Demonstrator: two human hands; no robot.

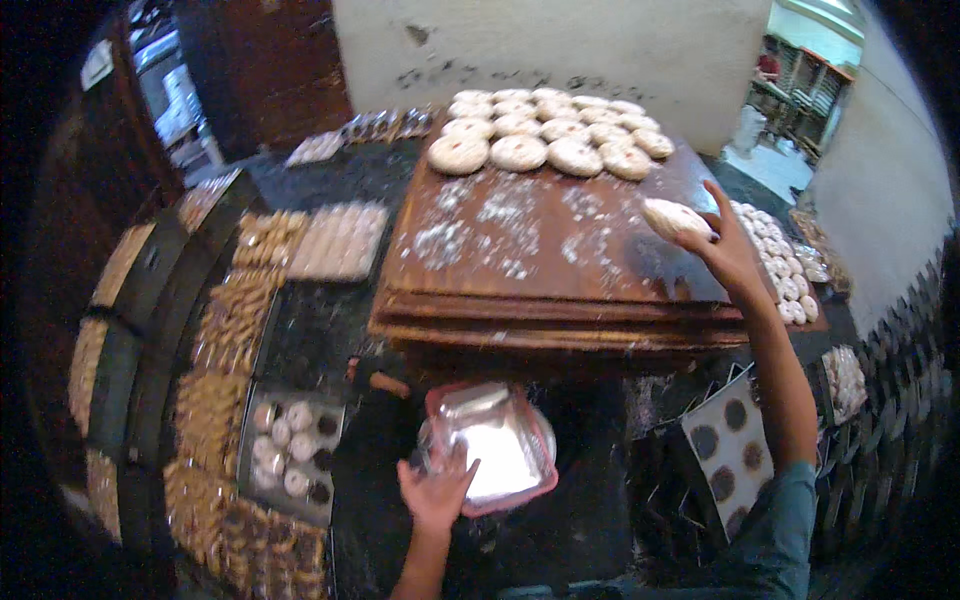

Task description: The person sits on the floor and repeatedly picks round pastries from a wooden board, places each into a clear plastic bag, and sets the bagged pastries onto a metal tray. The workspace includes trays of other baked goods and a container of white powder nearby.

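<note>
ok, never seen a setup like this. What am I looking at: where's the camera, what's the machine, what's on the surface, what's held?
No machine here: those are a person's two bare hands. The one picture comes from a wide fisheye camera worn on the head, looking down, so straight edges bend near the rim.

Ahead is a stack of wooden boards. Rows of pale round dough pieces sit at its far end, with white floury patches nearer. The right hand holds another pale piece over the board's right side. The left hand, fingers spread, is at a pink-rimmed container; contact is unclear. What look like baked goods line the left.
</note>
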